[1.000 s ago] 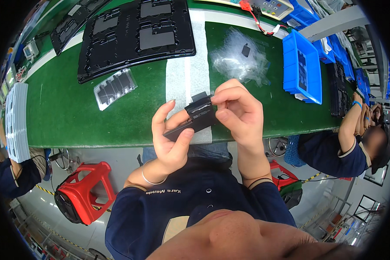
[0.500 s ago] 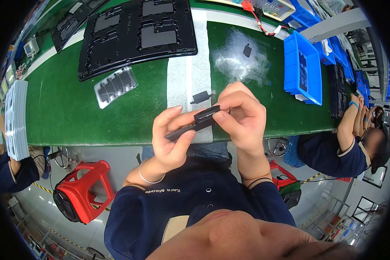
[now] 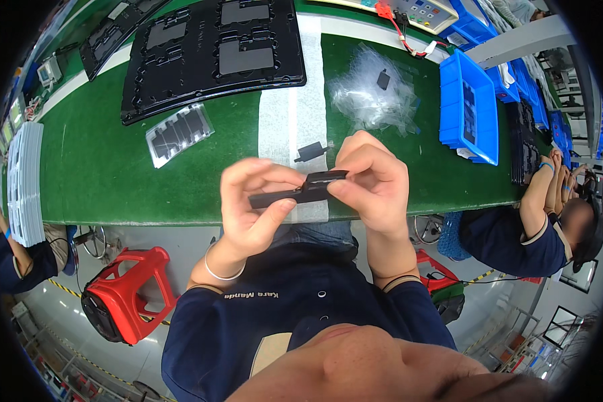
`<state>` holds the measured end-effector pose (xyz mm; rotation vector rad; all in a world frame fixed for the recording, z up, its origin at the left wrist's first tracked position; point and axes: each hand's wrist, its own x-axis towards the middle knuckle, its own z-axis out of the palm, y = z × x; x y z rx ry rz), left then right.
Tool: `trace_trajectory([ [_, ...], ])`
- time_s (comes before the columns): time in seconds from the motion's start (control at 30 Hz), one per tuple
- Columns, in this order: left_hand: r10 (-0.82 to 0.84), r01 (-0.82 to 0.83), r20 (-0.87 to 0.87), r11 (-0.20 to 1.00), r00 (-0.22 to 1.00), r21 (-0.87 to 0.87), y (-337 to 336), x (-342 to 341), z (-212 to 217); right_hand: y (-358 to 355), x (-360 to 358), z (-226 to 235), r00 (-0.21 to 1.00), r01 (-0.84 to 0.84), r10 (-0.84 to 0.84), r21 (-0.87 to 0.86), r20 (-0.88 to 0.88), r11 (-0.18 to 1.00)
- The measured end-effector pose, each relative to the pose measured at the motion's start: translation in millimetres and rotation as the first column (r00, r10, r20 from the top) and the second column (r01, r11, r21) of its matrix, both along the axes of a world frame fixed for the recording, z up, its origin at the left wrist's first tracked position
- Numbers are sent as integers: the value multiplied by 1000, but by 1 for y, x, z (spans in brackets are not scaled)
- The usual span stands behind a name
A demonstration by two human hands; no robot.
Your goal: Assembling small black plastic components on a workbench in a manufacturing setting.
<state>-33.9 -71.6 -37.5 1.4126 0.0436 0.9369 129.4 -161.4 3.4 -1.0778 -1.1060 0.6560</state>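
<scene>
Over the near edge of the green table, both my hands hold a flat black L-shaped part [image 3: 307, 195]. My left hand [image 3: 251, 201] pinches its long left end between thumb and fingers. With thumb and fingertips, my right hand [image 3: 375, 184] grips its right end, where a raised black piece with a thin pale edge stands up. The fingers cover both ends, so the full shape is hidden. Just beyond lies a small black rectangular piece [image 3: 310, 152] with narrow tabs, on the white strip [image 3: 275, 134] across the table; neither hand touches it.
Left of the strip lie a clear sheet of black pieces [image 3: 179, 134] and a large black tray [image 3: 211, 57]. On the right are a heap of clear film [image 3: 368, 90] with a black piece on it and a blue bin [image 3: 453, 100]. Co-workers sit at both sides.
The L-shaped part has turned closer to level and shifted slightly left. My left hand has moved a little left with its fingers lifted higher; my right hand has barely moved and keeps its pinch.
</scene>
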Motion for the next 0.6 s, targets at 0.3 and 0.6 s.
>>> trace_trajectory([
  [0.3,-104,113,45,879,994,-464,-15,8,-5,8,-20,-12,994,14,-14,4,-106,1000],
  [0.6,-106,95,1,886,994,-455,-20,12,5,8,-15,-14,992,108,-112,74,51,991],
])
